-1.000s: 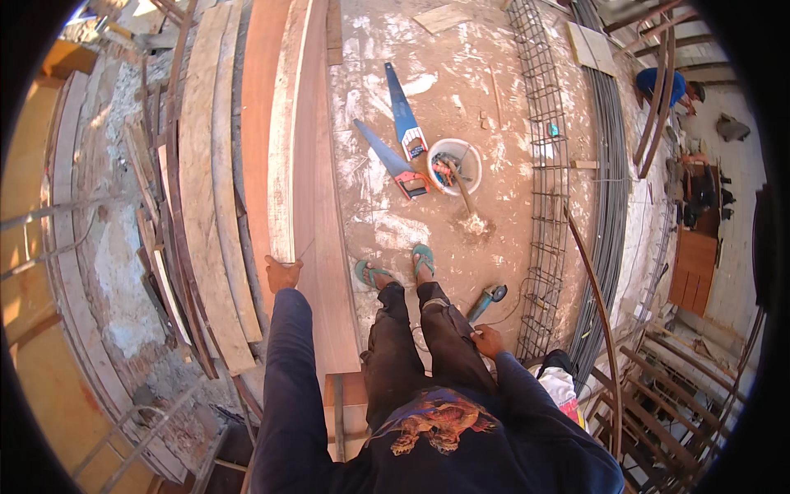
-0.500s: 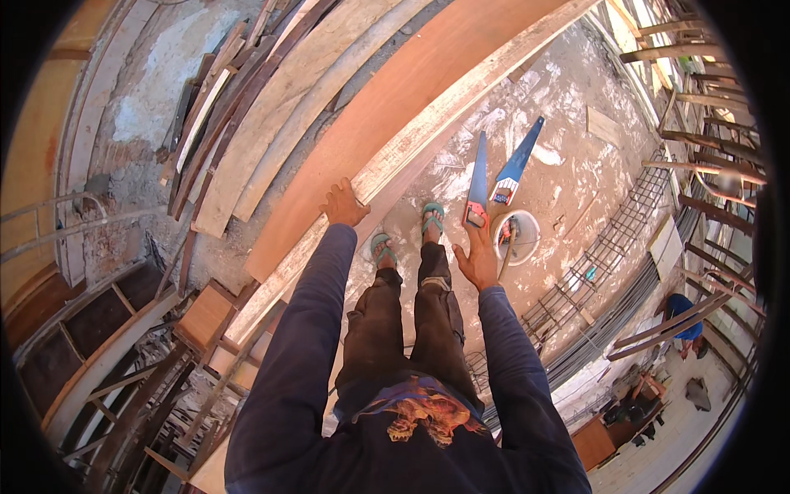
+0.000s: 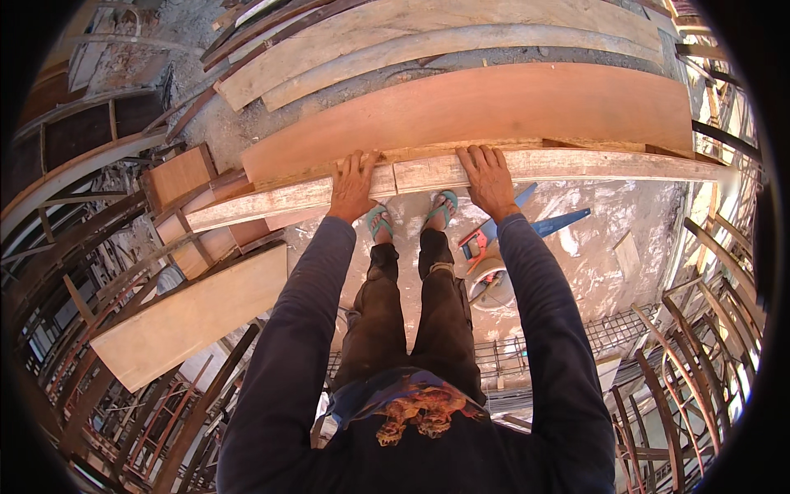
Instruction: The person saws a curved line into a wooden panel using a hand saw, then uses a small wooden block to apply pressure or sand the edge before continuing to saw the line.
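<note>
Both my hands lie over the top edge of a long, pale wooden plank [image 3: 576, 164] that crosses in front of me. My left hand [image 3: 354, 188] grips it left of a narrow dark seam, fingers hooked over the far side. To the right of that seam my right hand [image 3: 487, 179] holds the plank the same way. Just beyond stretches a wide reddish-brown board [image 3: 461, 103]. Below my right wrist a handsaw with a red handle [image 3: 475, 244] and blue blade leans at a white bucket [image 3: 491, 288]. A second saw's blue blade [image 3: 561, 222] shows beside my right forearm, its handle hidden.
Several long boards [image 3: 346, 58] lie beyond the reddish one. A pale panel [image 3: 197, 317] slants at the left among scrap timber. Behind the bucket runs a steel rebar cage [image 3: 502, 361]. Wooden poles [image 3: 675, 387] stand at the right. A small board [image 3: 627, 253] lies on the floor.
My right hand has left the red saw handle's side and come onto the plank. My left hand stays on the plank. The view has turned, so the plank now runs nearly level across it.
</note>
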### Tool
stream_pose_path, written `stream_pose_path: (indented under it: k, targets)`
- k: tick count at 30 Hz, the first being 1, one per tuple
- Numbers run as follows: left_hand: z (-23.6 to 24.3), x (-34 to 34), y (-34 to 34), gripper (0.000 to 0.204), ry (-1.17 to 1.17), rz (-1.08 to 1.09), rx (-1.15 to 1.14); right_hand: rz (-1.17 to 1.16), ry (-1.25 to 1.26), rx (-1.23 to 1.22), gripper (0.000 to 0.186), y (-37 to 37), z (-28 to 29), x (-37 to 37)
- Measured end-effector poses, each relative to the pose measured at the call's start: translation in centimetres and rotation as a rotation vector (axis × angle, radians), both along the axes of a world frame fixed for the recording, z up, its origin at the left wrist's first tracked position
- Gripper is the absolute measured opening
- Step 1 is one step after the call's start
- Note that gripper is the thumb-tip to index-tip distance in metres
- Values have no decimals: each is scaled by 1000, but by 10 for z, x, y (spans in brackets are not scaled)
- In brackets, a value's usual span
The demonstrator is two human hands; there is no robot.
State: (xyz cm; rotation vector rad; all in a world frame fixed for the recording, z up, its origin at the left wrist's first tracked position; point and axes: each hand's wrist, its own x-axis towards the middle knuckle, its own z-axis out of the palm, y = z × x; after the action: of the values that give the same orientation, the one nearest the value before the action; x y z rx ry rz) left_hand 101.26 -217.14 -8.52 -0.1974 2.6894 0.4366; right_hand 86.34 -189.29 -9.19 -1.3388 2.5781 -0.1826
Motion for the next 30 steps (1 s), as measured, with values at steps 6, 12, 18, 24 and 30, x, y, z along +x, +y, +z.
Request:
stream_pose_path:
  k: [6, 12, 18, 24, 30]
  targets:
    - [-3, 47, -49, 105, -86, 74, -272, 25, -112, 25, 61, -5, -5, -19]
    - [-15, 52, -54, 79, -238, 19, -262, 34, -120, 111, 60, 3, -12, -8]
    - [0, 66, -39, 66, -276, 0, -259, 29, -116, 81, 58, 20, -7, 6]
    - [9, 101, -15, 59, -215, 0, -260, 22, -124, 30, 57, 43, 5, 39]
    - [19, 109, -11, 58, -140, -37, -209, 14, -132, 23, 62, 54, 12, 50]
